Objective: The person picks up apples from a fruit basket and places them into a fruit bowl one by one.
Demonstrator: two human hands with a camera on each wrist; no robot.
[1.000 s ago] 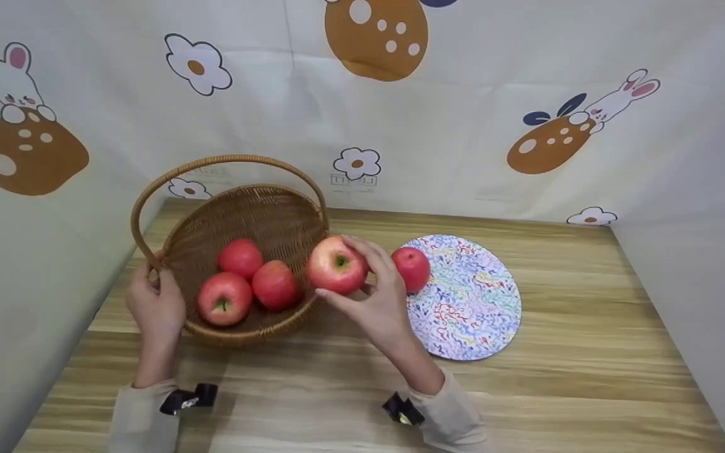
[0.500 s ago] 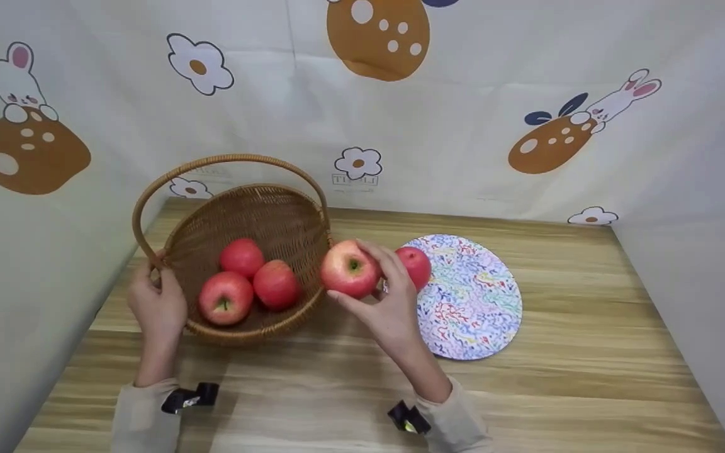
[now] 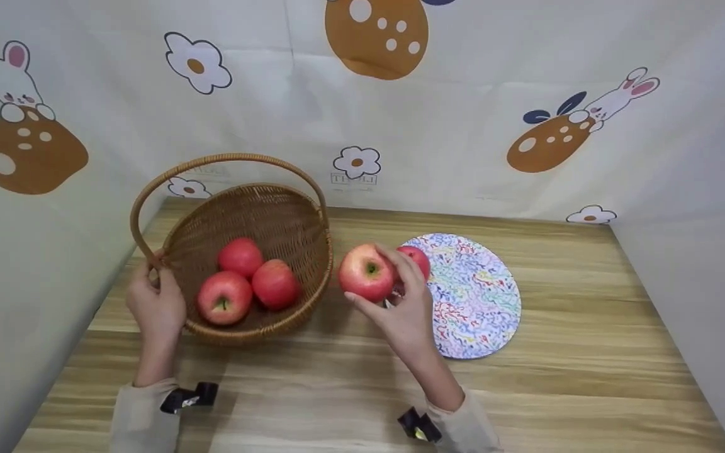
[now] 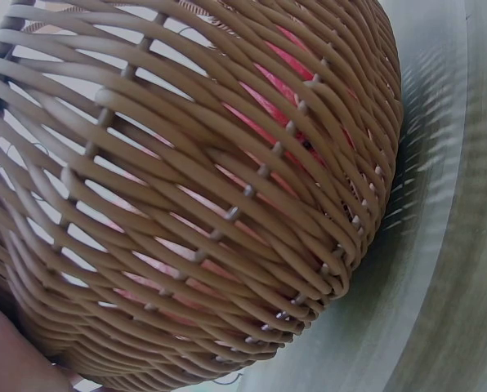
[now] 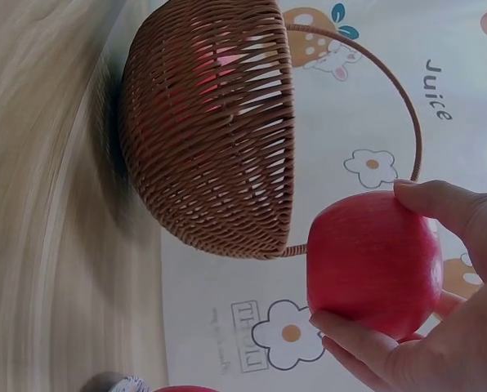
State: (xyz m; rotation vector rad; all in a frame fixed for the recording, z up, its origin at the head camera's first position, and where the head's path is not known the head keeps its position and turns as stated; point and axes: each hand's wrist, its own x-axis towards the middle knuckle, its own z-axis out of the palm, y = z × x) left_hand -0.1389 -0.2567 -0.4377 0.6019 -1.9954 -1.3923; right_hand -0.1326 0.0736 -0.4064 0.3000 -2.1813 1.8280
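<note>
A brown wicker basket (image 3: 255,217) with a tall arched handle stands tilted on the left of the table, three red apples (image 3: 224,298) inside. My left hand (image 3: 157,305) grips its left side where the handle joins the rim; the left wrist view shows mostly the woven wall (image 4: 203,188). In my right hand (image 3: 410,314) an apple (image 3: 367,273) is pinched between thumb and fingers, above the table and just right of the basket. Behind those fingers another apple (image 3: 417,259), partly hidden, rests on the left part of a round, colourfully patterned mat (image 3: 472,302).
A wood-grain table (image 3: 576,327) carries everything. Pale printed cloth walls (image 3: 450,138) enclose it at the back and on both sides. Each sleeve has a small black camera (image 3: 189,397) strapped at the wrist.
My right hand has moved right with its apple, from the basket's right rim toward the mat, covering more of the apple there. The left hand and basket have stayed put.
</note>
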